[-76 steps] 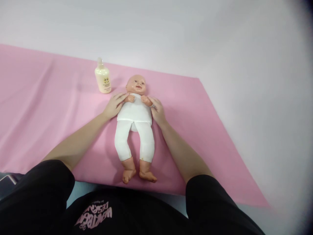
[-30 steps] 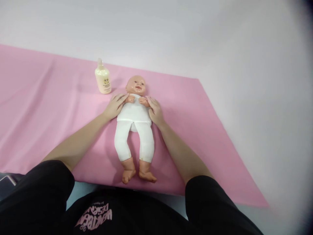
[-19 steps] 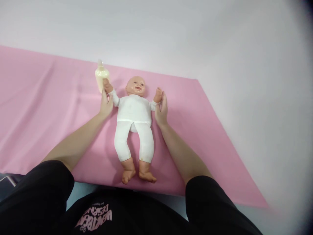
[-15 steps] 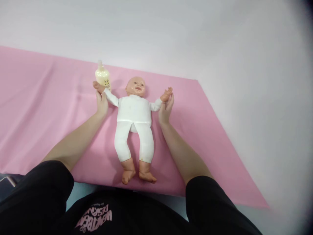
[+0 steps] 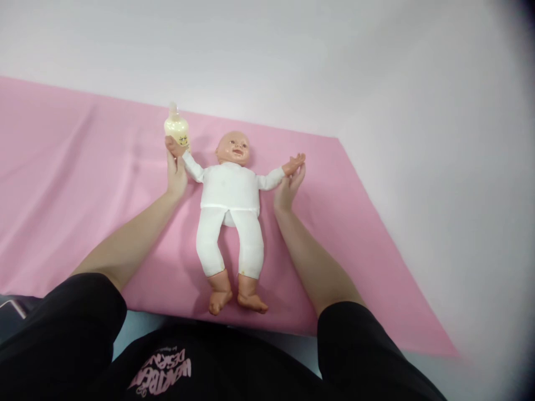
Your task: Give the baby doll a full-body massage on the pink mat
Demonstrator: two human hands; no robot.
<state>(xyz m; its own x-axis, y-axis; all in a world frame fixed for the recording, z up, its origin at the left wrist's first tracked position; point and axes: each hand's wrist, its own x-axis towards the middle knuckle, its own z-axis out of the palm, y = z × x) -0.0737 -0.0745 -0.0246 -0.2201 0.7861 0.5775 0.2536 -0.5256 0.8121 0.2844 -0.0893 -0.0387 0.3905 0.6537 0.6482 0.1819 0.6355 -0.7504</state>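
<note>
At the far left, the pink cloth (image 5: 62, 184) spreads across the table, wrinkled a little, and its near edge lies just in front of my black shirt (image 5: 167, 362). Further along, a pale yellow bottle (image 5: 177, 129) stands upright on the cloth, near its far edge.

My left hand (image 5: 176, 174) lies just in front of that bottle, fingers pointing away from me, closed lightly around the doll's wrist. The doll's small hand sticks up past my fingertips and overlaps the lower part of the bottle; I cannot tell whether it touches it.

The doll (image 5: 230, 211) lies on its back in the middle of the cloth, head away from me and feet toward me. It wears a white top and white leggings, and its 2 bare feet sit close together near the cloth's front edge. Both of its arms are spread out to the sides, the one on my left angled up and outward, the other nearly level.

My right hand (image 5: 289, 186) is under the doll's other wrist, fingers loosely curled and partly open, propping the small hand from below rather than clamping it. Beyond it, the cloth runs on to its right corner, with the white table (image 5: 438, 167) past that.
</note>
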